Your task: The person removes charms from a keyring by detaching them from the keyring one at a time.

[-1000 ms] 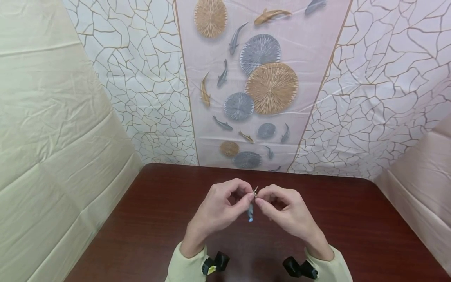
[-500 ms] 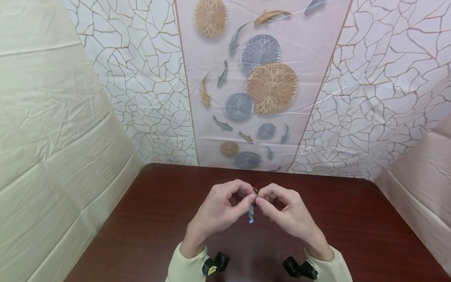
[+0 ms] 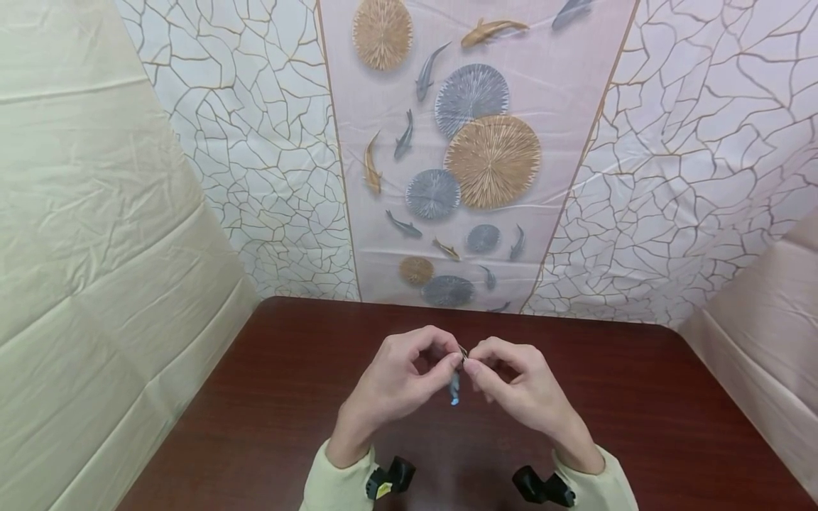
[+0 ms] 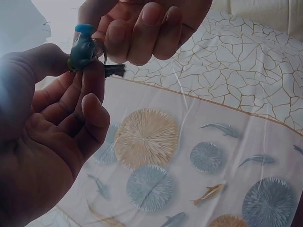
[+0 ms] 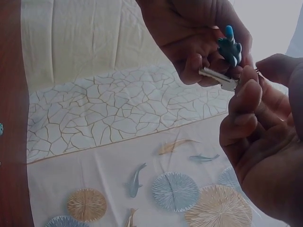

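Both hands meet above the table. My left hand [image 3: 399, 372] pinches a keychain with a small blue-green figurine [image 4: 83, 49] between thumb and index finger; the figurine's light-blue end [image 3: 454, 399] hangs below the fingertips in the head view. My right hand [image 3: 520, 380] pinches the metal key ring [image 4: 101, 51] right beside it, its thumb and index fingertips almost touching the left ones. A silver key [image 5: 217, 77] sticks out near the figurine in the right wrist view. Fingers hide most of the ring and the key's head.
The dark reddish-brown table [image 3: 255, 411] lies under the hands. Behind it hangs a patterned cloth [image 3: 447, 234] with fish and round leaves. Cream cloth [image 3: 96, 248] closes off the left side, and paler cloth [image 3: 767, 319] the right. Black wrist cameras [image 3: 390, 477] sit on both sleeves.
The hands stay in almost the same place. Between the fingertips the metal piece has turned and shows less, and the right fingers have shifted slightly. The figurine sways a little.
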The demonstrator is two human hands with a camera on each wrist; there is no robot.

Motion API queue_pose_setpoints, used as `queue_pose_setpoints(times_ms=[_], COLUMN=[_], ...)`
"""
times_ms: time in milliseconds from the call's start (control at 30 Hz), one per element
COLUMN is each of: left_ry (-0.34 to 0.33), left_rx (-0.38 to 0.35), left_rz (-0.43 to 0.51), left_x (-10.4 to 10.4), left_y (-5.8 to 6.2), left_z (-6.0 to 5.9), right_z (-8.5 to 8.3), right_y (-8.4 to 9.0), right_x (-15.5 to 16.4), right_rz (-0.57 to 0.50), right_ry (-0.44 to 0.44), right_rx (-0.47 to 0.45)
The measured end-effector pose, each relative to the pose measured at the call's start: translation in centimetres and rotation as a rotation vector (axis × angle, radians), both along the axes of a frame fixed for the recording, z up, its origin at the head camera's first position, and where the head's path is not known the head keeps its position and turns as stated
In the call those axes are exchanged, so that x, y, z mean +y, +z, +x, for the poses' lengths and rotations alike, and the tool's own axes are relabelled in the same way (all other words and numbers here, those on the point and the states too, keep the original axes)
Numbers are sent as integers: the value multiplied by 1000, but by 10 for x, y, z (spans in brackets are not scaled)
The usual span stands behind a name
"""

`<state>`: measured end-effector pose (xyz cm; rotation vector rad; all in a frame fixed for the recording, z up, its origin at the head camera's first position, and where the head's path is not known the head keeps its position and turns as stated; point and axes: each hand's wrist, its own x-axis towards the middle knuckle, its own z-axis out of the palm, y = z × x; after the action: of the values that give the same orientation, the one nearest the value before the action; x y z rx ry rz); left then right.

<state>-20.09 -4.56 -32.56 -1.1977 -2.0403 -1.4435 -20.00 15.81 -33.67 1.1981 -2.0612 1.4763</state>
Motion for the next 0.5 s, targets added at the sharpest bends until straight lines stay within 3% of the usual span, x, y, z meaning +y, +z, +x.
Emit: queue_pose_setpoints(times_ms=[500], left_ry=[41], left_rx=[-15], left_rz=[10], left_x=[-4], left_y=[1], left_z=[-2], right_z=[-1], right_y=[1], right_x=[-1], right_rz=[-22], right_ry=[2], right_rx=[41])
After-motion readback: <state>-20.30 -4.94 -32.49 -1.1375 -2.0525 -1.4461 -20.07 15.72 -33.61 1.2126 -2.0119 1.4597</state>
